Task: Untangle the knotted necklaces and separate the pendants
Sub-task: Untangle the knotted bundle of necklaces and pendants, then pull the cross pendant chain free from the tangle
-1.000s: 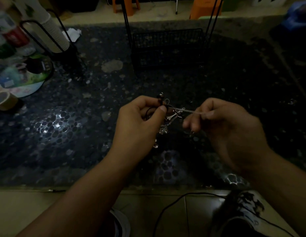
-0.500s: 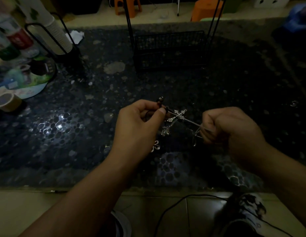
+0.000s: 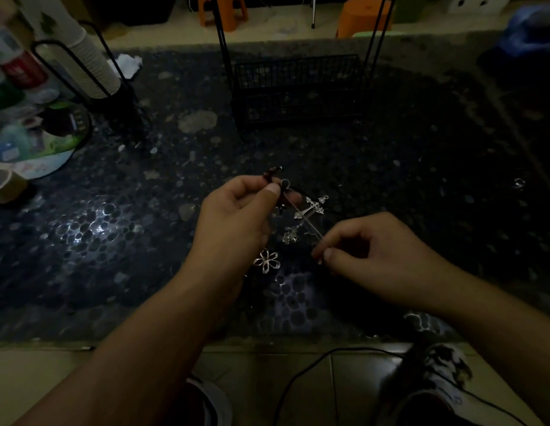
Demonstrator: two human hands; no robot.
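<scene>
My left hand (image 3: pixel 236 216) pinches the knotted dark cords of the necklaces (image 3: pixel 282 186) between thumb and fingers, above the dark pebbled tabletop (image 3: pixel 113 229). A thin silvery strand (image 3: pixel 307 224) runs taut from that knot down to my right hand (image 3: pixel 372 256), which pinches its lower end. A silver cross pendant (image 3: pixel 312 207) hangs between the hands. Below it dangles a small ornate silver pendant (image 3: pixel 290 235). An open flower-shaped pendant (image 3: pixel 266 261) hangs lowest, next to my left wrist.
A black wire basket (image 3: pixel 298 87) stands at the back centre. At the left are a stack of paper cups in a black holder (image 3: pixel 92 66), a round tray of bottles (image 3: pixel 37 139) and a tape roll (image 3: pixel 4 184). A black cable (image 3: pixel 313 364) crosses the floor below.
My right hand has moved down and toward me, drawing the silvery strand out at a steeper slant. The flower pendant now hangs in plain sight below my left hand.
</scene>
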